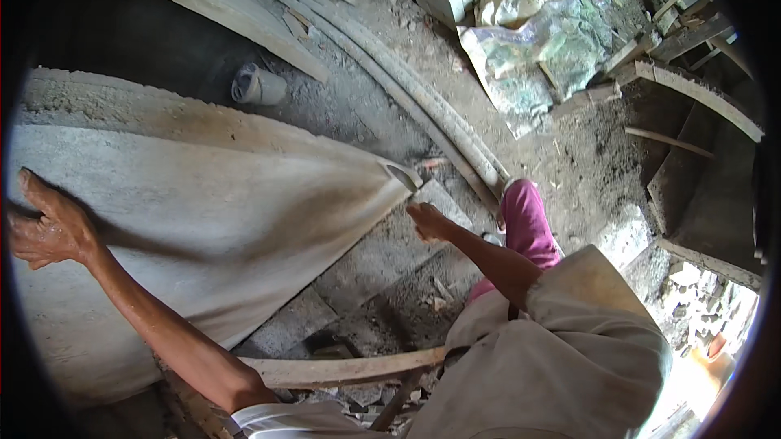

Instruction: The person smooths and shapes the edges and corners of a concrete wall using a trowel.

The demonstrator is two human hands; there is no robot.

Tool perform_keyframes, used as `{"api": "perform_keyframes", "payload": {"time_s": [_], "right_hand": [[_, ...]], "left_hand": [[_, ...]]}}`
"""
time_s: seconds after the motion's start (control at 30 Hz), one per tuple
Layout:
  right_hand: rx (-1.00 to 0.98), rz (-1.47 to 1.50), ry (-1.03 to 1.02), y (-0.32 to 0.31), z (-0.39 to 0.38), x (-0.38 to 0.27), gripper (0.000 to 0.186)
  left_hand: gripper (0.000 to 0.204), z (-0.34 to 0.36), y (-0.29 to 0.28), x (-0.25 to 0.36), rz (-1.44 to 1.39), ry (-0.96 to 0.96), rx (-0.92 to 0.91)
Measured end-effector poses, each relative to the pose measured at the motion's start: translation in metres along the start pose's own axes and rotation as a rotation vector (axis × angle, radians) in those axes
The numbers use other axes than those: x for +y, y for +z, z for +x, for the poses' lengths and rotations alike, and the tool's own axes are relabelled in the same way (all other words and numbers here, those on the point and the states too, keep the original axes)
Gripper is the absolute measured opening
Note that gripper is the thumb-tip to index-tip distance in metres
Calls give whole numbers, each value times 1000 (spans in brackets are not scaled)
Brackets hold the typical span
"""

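My left hand [53, 231] is at the far left, over a large grey-white curved slab [203, 187] with a smooth, concrete-like face. Its thumb stands away from the other fingers, and I see nothing held; whether it touches the slab I cannot tell. My right hand [429, 222] is closed, fingers curled in, just below the slab's pointed right end. Anything inside that fist is hidden. Beneath it lie flat grey blocks [358, 268].
Long grey pipes [407, 97] run along the dirt floor beyond the slab. A dusty bucket [259, 85] lies on its side behind it. A crumpled plastic sheet [537, 56] is at the upper right. Timber [691, 97] stands at right; a curved wooden strip [342, 368] crosses near me.
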State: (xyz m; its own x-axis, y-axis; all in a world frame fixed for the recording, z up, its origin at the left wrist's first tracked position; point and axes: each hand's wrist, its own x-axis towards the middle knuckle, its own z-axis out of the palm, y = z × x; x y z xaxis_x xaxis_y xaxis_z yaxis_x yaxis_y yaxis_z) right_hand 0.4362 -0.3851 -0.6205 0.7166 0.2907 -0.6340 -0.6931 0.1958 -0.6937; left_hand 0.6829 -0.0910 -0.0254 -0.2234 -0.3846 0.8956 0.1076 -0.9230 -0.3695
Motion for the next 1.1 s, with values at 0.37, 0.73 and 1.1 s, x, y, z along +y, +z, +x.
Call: {"api": "perform_keyframes", "payload": {"time_s": [0.37,0.73,1.1], "right_hand": [[-74,76,-1116,195,-181,-256,49],[379,-466,-534,66,-18,-35,56],[241,-162,-549,142,-63,-108,46]], "left_hand": [[80,20,-40,55,-213,-72,-25],[80,24,-58,85,-285,-136,-86],[81,24,-54,69,-231,-139,-68]]}}
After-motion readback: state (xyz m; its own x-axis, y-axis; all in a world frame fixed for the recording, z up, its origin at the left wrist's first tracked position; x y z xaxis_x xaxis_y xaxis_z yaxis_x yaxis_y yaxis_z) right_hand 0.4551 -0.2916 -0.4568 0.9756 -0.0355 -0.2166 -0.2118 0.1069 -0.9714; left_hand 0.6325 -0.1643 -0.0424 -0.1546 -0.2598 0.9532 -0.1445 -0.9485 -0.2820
